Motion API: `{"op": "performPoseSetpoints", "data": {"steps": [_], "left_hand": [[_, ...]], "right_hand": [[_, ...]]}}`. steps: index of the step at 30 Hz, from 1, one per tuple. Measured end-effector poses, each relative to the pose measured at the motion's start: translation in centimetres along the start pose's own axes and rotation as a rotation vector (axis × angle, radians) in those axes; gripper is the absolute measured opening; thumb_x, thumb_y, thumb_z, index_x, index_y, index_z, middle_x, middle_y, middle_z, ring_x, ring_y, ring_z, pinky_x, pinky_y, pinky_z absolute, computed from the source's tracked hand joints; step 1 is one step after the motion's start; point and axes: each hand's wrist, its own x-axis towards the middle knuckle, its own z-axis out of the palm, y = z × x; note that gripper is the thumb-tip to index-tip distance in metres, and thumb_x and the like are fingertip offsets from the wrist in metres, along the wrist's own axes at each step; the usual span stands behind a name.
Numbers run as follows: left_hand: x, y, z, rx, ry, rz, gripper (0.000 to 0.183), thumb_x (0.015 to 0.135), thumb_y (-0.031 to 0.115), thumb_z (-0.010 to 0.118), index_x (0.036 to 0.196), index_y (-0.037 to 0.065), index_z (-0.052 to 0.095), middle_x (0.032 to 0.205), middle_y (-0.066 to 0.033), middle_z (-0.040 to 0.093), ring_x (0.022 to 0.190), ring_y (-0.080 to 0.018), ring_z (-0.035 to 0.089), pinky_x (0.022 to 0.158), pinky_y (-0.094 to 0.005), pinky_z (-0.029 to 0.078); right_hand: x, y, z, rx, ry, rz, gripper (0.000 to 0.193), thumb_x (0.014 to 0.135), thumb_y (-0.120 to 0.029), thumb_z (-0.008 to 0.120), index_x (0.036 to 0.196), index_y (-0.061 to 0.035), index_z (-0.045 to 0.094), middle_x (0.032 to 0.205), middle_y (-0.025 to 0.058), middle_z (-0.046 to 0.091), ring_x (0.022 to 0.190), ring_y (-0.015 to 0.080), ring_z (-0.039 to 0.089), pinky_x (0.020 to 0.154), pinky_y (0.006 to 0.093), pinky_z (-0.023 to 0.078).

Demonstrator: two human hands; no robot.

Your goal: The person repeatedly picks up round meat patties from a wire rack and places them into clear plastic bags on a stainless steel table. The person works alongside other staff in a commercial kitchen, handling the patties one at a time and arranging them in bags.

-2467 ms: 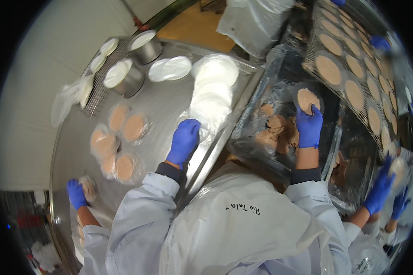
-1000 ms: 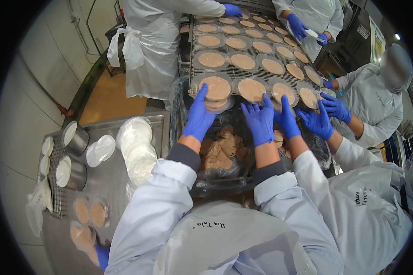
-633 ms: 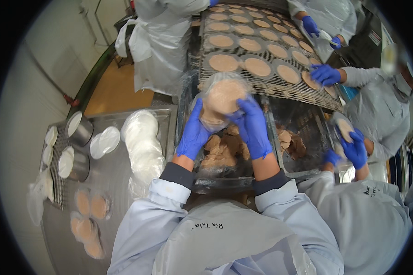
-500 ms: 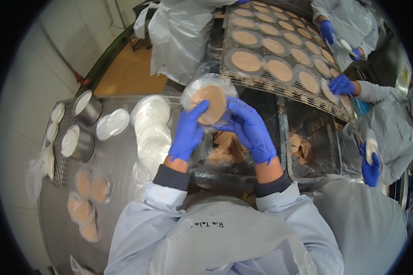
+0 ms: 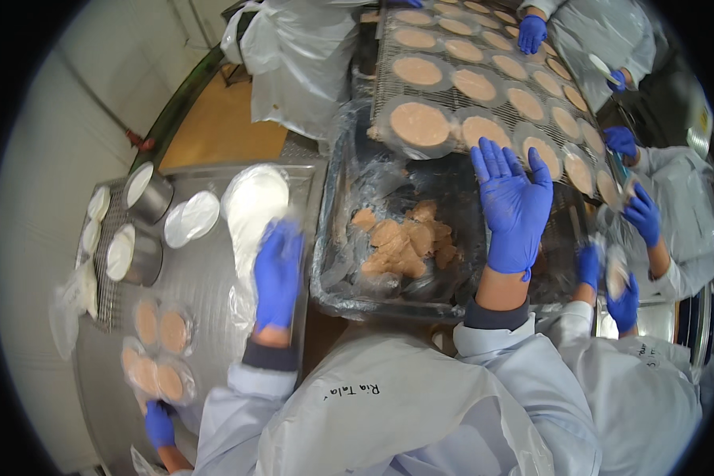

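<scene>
My right hand [image 5: 517, 214], in a blue glove, is raised palm up with its fingers stretched out and nothing in it. It hovers between a dark bin [image 5: 317, 274] and the mesh rack [image 5: 389, 87], partly covering the rack's near row. Blurred by motion, my left hand [image 5: 278, 274] is beside a long overlapping pile of white round sheets [image 5: 255, 194] on the steel table; its fingers are too smeared to read. Lumps of tan paste [image 5: 404, 246] lie in the bin. Flat tan patties [image 5: 419, 124] on round clear film stand in rows on the rack.
Two steel pots [image 5: 147, 262] with white round tops and loose white discs [image 5: 192, 218] stand on the steel table [image 5: 214, 317]. Wrapped patties [image 5: 174, 332] lie there too, with another person's gloved hand [image 5: 159, 424] beside them. Several co-workers' hands [image 5: 641, 214] are at the right.
The film-backed patty held between both my hands has left them. My left hand moved left to the white pile; my right hand moved right and turned palm up. A co-worker's hand appeared at lower left.
</scene>
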Motion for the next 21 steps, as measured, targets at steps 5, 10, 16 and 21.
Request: {"op": "performPoseSetpoints", "data": {"steps": [5,10,16,21], "left_hand": [[9.1,-6.8,14.2,-0.294,-0.331,-0.381,0.046,0.087,0.015,0.048,0.127,-0.002,0.031,0.127,-0.0165,0.039,0.117,-0.0301,0.040,0.097,-0.0445,0.035],[8.2,-9.5,16.0,-0.194,-0.406,-0.447,0.046,0.087,0.009,0.045,0.127,-0.004,0.028,0.128,-0.0196,0.037,0.116,-0.0324,0.041,0.097,-0.0452,0.035],[5.3,-3.6,11.9,-0.345,-0.330,-0.462,0.048,0.086,0.010,0.047,0.128,-0.004,0.028,0.129,-0.0201,0.036,0.119,-0.0328,0.037,0.099,-0.0489,0.031],[5.1,-0.9,9.3,-0.280,-0.215,-0.291,0.047,0.086,0.017,0.048,0.126,0.000,0.031,0.128,-0.0187,0.038,0.117,-0.0336,0.038,0.098,-0.0505,0.031]], "right_hand": [[2.7,-1.1,-2.2,0.135,0.245,0.145,0.075,0.082,-0.032,0.048,0.133,0.0027,0.007,0.138,0.0241,0.012,0.128,0.0364,0.019,0.100,0.0529,0.024],[6.2,-0.4,-7.2,0.103,0.074,0.159,0.047,0.083,-0.015,0.041,0.124,0.0029,0.029,0.127,0.0221,0.036,0.116,0.0386,0.037,0.095,0.0554,0.030],[0.5,-2.2,-1.4,-0.115,0.058,-0.076,0.045,0.079,-0.010,0.047,0.121,0.0022,0.034,0.120,0.0202,0.041,0.116,0.0343,0.039,0.091,0.0499,0.037],[6.9,-1.6,1.9,-1.455,-0.095,-1.387,0.058,0.083,-0.033,0.052,0.125,0.0029,0.034,0.131,0.0192,0.036,0.120,0.0333,0.036,0.100,0.0488,0.025]]}}
